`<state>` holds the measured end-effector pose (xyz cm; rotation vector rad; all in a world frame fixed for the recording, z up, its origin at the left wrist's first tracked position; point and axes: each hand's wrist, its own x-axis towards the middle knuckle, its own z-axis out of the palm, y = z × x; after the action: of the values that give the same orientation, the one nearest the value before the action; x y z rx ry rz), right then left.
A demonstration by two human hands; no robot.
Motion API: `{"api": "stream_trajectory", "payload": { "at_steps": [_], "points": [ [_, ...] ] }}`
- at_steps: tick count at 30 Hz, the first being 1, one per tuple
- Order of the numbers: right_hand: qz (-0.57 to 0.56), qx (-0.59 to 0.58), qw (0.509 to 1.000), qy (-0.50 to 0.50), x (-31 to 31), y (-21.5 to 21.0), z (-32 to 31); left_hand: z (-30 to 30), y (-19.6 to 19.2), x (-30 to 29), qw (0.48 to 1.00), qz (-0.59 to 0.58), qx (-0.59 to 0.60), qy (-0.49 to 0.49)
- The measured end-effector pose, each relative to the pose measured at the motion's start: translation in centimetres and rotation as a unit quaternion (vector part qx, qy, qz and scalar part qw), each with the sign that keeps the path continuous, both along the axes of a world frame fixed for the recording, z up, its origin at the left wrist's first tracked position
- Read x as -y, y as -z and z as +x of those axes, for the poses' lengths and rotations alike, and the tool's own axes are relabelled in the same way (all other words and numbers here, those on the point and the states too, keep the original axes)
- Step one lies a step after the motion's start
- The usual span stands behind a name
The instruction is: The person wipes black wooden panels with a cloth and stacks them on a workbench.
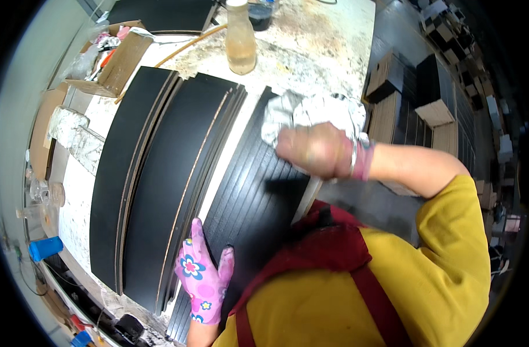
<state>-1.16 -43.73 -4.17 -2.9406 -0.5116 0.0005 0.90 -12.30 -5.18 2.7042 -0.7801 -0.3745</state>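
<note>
My left hand (202, 277), in a pink glove with a flower print, lies at the near left edge of a black grooved panel (235, 196). Its index finger stretches forward and the thumb points apart, with nothing held. At the panel's far right end, my right hand (315, 149), bare and smeared by motion, grips a crumpled white cloth (334, 111) with dark marks. The cloth bunches out beyond the fingers, over the panel's far end. Left of the panel stand two stacks of smooth black boards, a middle stack (175, 156) and a left stack (117, 179).
Beyond the boards stands a bottle of pale yellow liquid (241, 52), with a dark container (260, 16) behind it. A cardboard box of rags (117, 66) sits at the far left of the stained white table (316, 58). Stacked black boards (397, 110) stand on the floor at right.
</note>
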Motion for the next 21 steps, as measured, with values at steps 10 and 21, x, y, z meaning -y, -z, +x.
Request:
{"api": "stream_trajectory", "payload": {
  "at_steps": [10, 21],
  "points": [
    [0.228, 0.04, 0.93, 0.284, 4.2, -3.2, 1.6, 0.4, 0.0, 0.0, 1.0, -0.008, 0.027, 0.009],
    [0.078, 0.056, 0.99, 0.107, 0.8, 2.3, 1.1, 0.3, 1.2, -0.7, 0.997, -0.007, 0.077, 0.026]
  ]
}}
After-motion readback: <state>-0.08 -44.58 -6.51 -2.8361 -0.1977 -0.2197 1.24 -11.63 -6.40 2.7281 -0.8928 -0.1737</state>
